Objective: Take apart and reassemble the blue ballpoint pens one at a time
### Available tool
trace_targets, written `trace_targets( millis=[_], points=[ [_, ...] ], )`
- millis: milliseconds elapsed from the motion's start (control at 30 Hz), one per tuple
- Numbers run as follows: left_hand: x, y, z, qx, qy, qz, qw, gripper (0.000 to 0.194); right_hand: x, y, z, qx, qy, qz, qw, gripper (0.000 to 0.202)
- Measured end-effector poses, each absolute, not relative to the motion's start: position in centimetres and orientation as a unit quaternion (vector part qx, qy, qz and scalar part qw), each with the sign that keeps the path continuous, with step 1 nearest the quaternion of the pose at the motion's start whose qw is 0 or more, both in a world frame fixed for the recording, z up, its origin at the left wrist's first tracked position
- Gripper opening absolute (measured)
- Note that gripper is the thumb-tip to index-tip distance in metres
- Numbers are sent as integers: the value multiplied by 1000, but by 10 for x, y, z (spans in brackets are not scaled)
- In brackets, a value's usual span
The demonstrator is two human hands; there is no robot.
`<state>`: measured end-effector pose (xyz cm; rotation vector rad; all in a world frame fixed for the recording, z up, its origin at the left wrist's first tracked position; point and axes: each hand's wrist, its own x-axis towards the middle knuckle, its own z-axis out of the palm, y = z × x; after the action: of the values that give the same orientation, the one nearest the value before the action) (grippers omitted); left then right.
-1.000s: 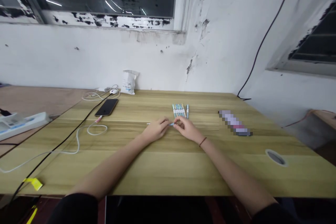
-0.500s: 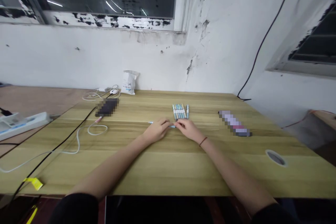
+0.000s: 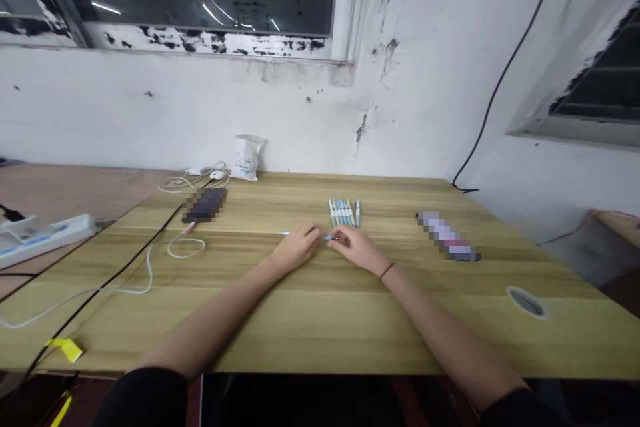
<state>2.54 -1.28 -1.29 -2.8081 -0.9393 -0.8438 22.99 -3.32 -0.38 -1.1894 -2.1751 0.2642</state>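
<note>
A slim light-blue pen [image 3: 326, 237] lies crosswise between my hands, low over the table. My left hand [image 3: 296, 248] is closed around its middle, and the pen's far left end pokes out past the knuckles. At the other end, the curled fingers of my right hand [image 3: 354, 245] pinch the pen's right part; what exactly the fingertips hold there is too small to make out. Just beyond my right hand, several pens [image 3: 341, 212] lie side by side in a row, with one blue-grey pen [image 3: 357, 211] slightly apart on the right.
A pixelated dark device [image 3: 205, 205] with a white cable [image 3: 149, 267] lies to the left. To the right are a pixelated purple item [image 3: 447, 235] and a round table hole [image 3: 527, 302]. A white packet [image 3: 246, 157] stands against the wall, near coiled cables [image 3: 193, 178].
My hands have moved slightly apart, so more of the pen shows between them. The right fingers have shifted and curl more loosely. The row of pens has not moved.
</note>
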Motion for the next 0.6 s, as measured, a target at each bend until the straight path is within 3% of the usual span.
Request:
trace_targets(
  millis=[133,267,367,600],
  points=[
    [25,-13,-14,-912,-308,-270,34,16,230,-35,-2,-427,-850,42,305,20],
    [29,-15,-12,-915,-302,-263,40,17,229,-33,-7,-444,-839,108,294,32],
    [28,-16,-6,-915,-308,-260,19,19,230,-29,-9,-454,-821,129,321,32],
    [4,0,3,-892,-394,-223,-11,36,239,-27,-3,-472,-790,31,391,22]
  ],
)
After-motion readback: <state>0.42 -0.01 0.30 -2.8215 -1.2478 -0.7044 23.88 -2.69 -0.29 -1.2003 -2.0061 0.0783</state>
